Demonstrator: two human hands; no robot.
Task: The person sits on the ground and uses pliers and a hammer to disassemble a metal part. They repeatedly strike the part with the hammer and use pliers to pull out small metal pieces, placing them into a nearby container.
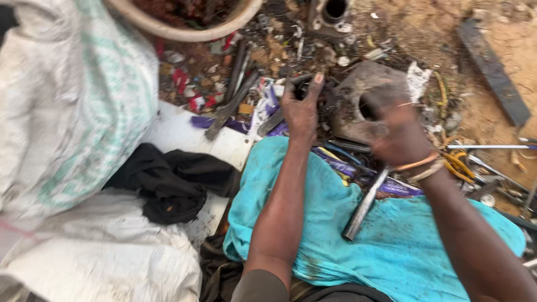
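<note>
Head view looks down on a person working low over a turquoise cloth (386, 235), which is spread under both forearms, probably to give a cleaner patch amid the dirt and scrap. Left hand (302, 109) reaches forward to about 12 o'clock of the cloth, its fingers curled over a dark round part (305, 86) with the thumb up along its far rim; the grip looks closed on it, seemingly to steady it against the ground. Right hand (394, 131), at roughly 1 o'clock, is blurred, so I cannot tell how far its fingers are closed; it seems wrapped around the top of a metal rod (366, 204) that slants down toward 6 o'clock across the cloth, held like a striking or prying tool, though the head of it is hidden behind the hand. Bangles sit on that wrist. Just behind the hands lies a grey metal block (363, 95) with a round hole, close enough to serve as a backstop or rest. Pliers with yellow handles (461, 165) and thin rods lie at 3 o'clock, within easy reach of the right hand. At 9 o'clock a black rag (168, 182) is heaped on a white board (179, 131), beside white sacks (72, 100). A basin rim (184, 31) shows at 11 o'clock, past scattered debris.
</note>
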